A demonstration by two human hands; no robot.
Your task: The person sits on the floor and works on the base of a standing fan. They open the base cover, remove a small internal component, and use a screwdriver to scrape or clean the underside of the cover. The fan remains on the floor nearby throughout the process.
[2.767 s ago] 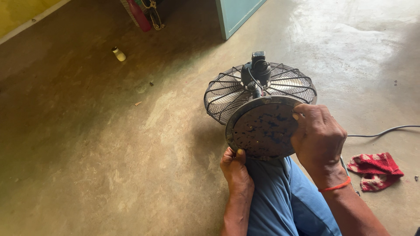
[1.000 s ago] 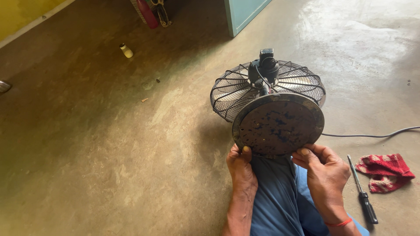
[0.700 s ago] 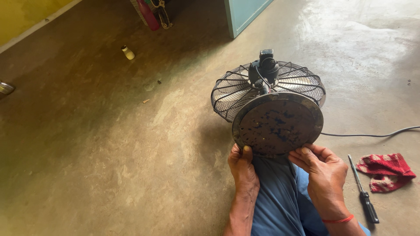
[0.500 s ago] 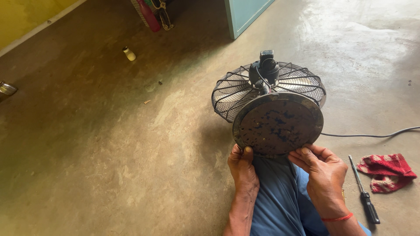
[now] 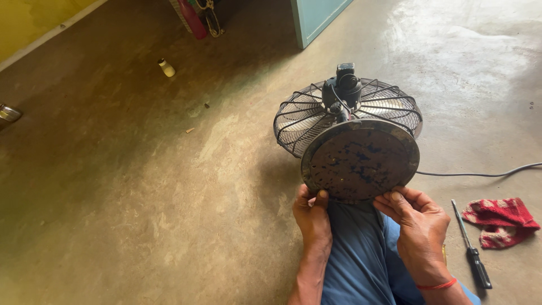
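A standing fan lies face down on the concrete floor, its black wire cage [image 5: 299,121] flat on the ground and its motor housing [image 5: 343,87] sticking up. The round, rusty base plate [image 5: 361,160] tilts toward me over my blue-trousered leg [image 5: 355,254]. My left hand [image 5: 312,217] grips the plate's lower left rim. At the lower right rim, my right hand [image 5: 415,226], with a red thread on the wrist, holds the edge with its fingertips.
A black-handled screwdriver [image 5: 471,245] lies on the floor to my right beside a red and white rag [image 5: 497,220]. The fan's black cord [image 5: 480,172] trails right. A small bottle [image 5: 166,68] stands far left, and a teal door edge [image 5: 316,17] is at the back.
My right hand has come off the top of the base plate and now holds its lower right rim. The screwdriver now lies in view on the floor. The left hand stays put.
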